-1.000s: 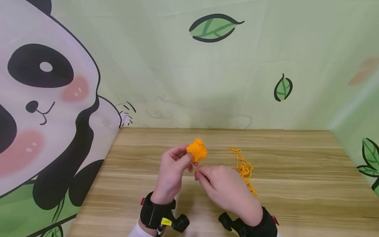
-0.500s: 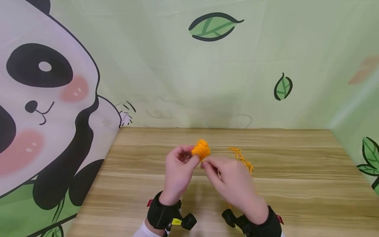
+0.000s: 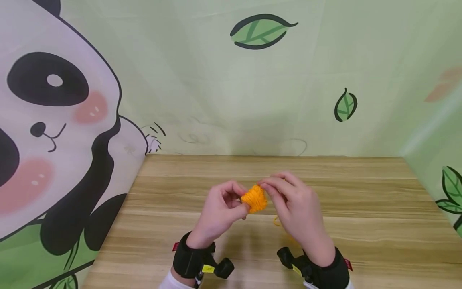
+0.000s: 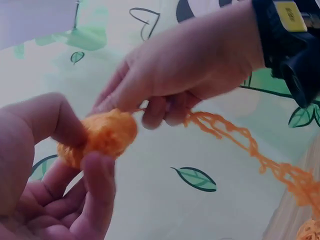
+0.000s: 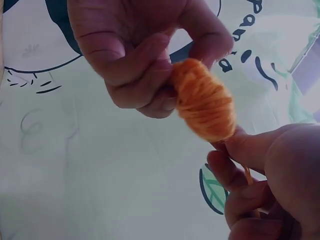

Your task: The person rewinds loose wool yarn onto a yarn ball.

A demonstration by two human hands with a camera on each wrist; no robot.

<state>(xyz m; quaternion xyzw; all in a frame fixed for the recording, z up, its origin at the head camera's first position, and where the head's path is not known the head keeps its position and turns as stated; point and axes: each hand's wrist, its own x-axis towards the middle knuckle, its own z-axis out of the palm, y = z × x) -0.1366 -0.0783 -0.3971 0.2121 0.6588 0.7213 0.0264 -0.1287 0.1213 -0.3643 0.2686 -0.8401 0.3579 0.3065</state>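
- A black-and-white panda drawing (image 3: 65, 132) fills the left side of the frame, printed on a pale green cloth (image 3: 195, 72) that hangs behind the table (image 3: 151, 233).
- A black wrist strap (image 3: 189, 257) wraps the left wrist at the lower left of centre, with a white sleeve (image 3: 173, 281) below it at the bottom edge.
- The left hand (image 3: 218, 214) comes up at centre, just below the middle of the frame. Its thumb and forefinger are bent and close together, gripping the yarn bundle by its left side.
- The orange yarn bundle (image 3: 255, 198) sits right of centre, off the table, at the tips of the left fingers: one tip at its upper left, the thumb at its lower left. Most of it sticks out rightward, uncovered.
- A small loop of orange yarn (image 3: 276, 220) shows below and right of the bundle, beside the right hand.
- The right hand (image 3: 301, 212) reaches in from the lower right, its thumb and forefinger nearly closed at the bundle's upper right corner. The right wrist view shows those tips against the bundle's end, pinching a strand (image 5: 248, 176); the left wrist view shows tangled yarn (image 4: 250, 145) trailing from this hand toward the lower right.
- Another black strap (image 3: 330, 271) circles the right wrist, lower right.
- A small leaf drawing (image 3: 345, 106) is on the cloth, upper right.
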